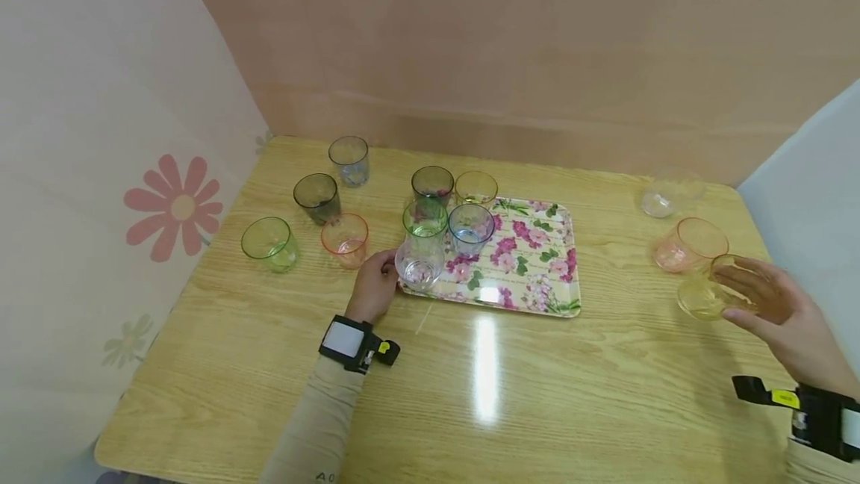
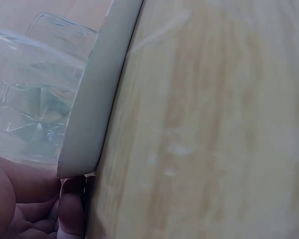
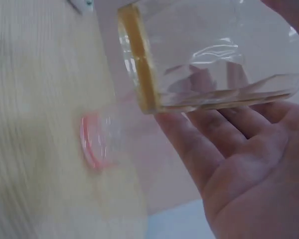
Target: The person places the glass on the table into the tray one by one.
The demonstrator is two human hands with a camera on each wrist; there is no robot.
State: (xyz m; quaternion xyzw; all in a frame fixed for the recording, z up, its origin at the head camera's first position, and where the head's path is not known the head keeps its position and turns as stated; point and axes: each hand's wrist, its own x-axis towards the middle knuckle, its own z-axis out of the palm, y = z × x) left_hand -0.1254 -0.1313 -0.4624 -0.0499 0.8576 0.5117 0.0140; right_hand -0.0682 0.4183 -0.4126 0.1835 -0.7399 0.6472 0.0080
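Observation:
My left hand (image 1: 373,287) is at the near left corner of the flower-patterned tray (image 1: 537,297), holding it with the thumb at the rim and curled fingers at its underside in the left wrist view. Beside that thumb stands a clear glass (image 1: 419,266) on the tray. Behind it are a green glass (image 1: 425,224), a blue glass (image 1: 472,234), a dark grey glass (image 1: 433,185) and a yellow glass (image 1: 477,187). Far right, my right hand (image 1: 793,312) grips another yellow glass (image 3: 229,55), tilted, fingers along one side and thumb opposite.
Left of the tray stand a green glass (image 1: 272,245), an orange glass (image 1: 346,241), a dark grey glass (image 1: 319,200) and a bluish glass (image 1: 351,163). Near my right hand are a pinkish-orange glass (image 1: 685,245) and a clear glass (image 1: 658,202). Draped walls enclose the wooden table (image 1: 571,394).

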